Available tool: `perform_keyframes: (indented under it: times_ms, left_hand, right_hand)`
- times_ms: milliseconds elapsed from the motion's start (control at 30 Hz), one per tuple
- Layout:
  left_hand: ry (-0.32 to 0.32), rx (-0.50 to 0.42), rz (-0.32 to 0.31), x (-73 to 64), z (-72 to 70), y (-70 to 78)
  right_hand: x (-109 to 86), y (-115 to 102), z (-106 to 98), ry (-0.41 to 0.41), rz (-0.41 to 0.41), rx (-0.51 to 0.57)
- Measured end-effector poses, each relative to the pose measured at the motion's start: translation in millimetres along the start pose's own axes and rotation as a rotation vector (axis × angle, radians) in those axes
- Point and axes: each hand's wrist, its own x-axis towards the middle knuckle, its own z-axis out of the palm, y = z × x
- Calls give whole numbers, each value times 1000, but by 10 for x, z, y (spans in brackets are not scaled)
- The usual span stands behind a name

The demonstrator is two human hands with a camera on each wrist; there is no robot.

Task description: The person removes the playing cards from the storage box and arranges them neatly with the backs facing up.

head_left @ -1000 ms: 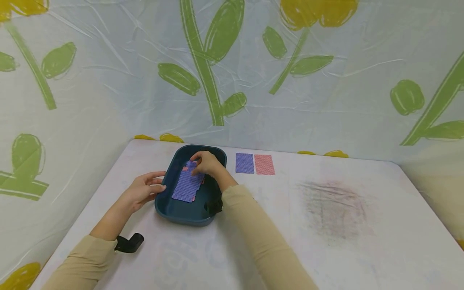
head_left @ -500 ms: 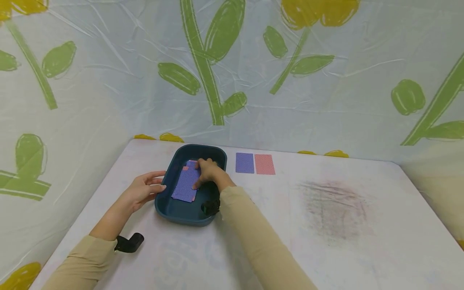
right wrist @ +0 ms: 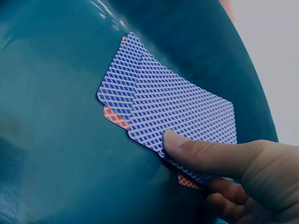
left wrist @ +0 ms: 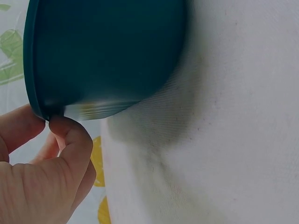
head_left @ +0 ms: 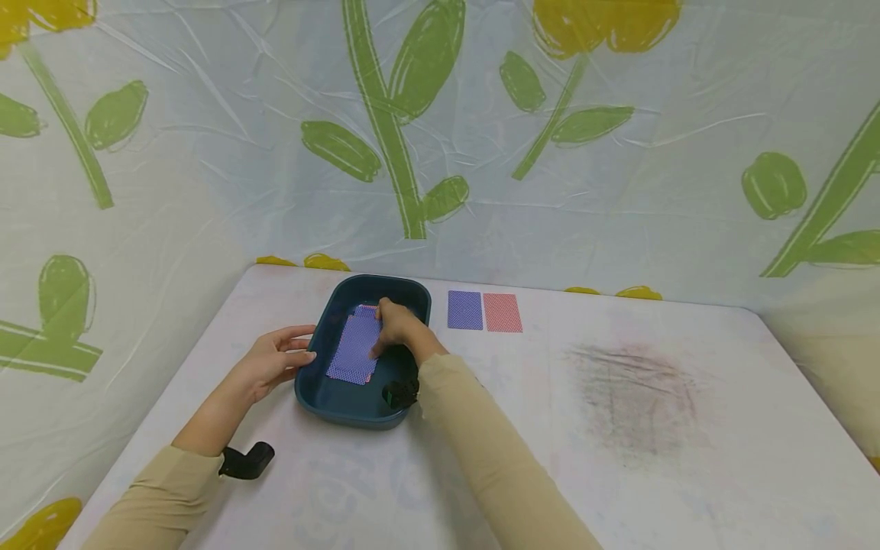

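Note:
A dark teal plastic tub (head_left: 323, 401) stands at the left of the white table, with a loose pile of blue- and red-backed playing cards (head_left: 352, 351) face down in it. My left hand (head_left: 268, 363) pinches the tub's left rim between thumb and fingers, as the left wrist view shows. Inside the tub, my right hand (head_left: 406, 332) pinches a blue-backed playing card (right wrist: 182, 112) at its edge. The thumb lies on top of it, with the other fingers curled below and partly hidden. Red-backed cards (right wrist: 114, 117) stick out from under the blue ones.
Right of the tub, a blue-backed card (head_left: 464, 311) and a red-backed card (head_left: 503, 313) lie side by side, face down. A dark smudge (head_left: 639, 397) marks the table's right side. Behind the table hangs a flower-printed sheet (head_left: 275, 198).
My right hand has moved slightly right and toward me, gripping the cards' right edge. A red patch near the pile's far left corner is now covered by blue. The left hand stays put.

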Motion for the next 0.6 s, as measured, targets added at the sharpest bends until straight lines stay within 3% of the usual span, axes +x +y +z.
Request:
perform_keyframes:
  times_ms: [367,600]
  left_hand:
    - [2,-1,-8,7,10,11]
    - [5,5,-11,12,4,2]
  right_hand:
    - [2,14,-36,97,-25,210]
    - [-16,-12,-59,78,22,428]
